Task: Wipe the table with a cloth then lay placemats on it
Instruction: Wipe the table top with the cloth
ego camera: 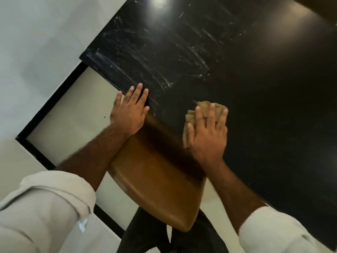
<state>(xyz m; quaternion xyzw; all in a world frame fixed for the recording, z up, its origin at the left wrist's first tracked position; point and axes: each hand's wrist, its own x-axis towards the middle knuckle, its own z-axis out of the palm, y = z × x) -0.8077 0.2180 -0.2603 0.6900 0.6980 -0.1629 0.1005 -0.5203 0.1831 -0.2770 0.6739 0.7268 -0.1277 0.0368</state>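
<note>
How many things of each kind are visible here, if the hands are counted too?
table: 1
cloth: 1
chair: 1
hands: 2 (left hand, right hand)
Total: 5

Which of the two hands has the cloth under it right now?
The right hand, spread flat on the tan cloth; the left hand rests bare on the table edge.

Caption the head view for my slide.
Right hand presses a tan cloth on the streaked black table; left hand rests on its edge.
</note>
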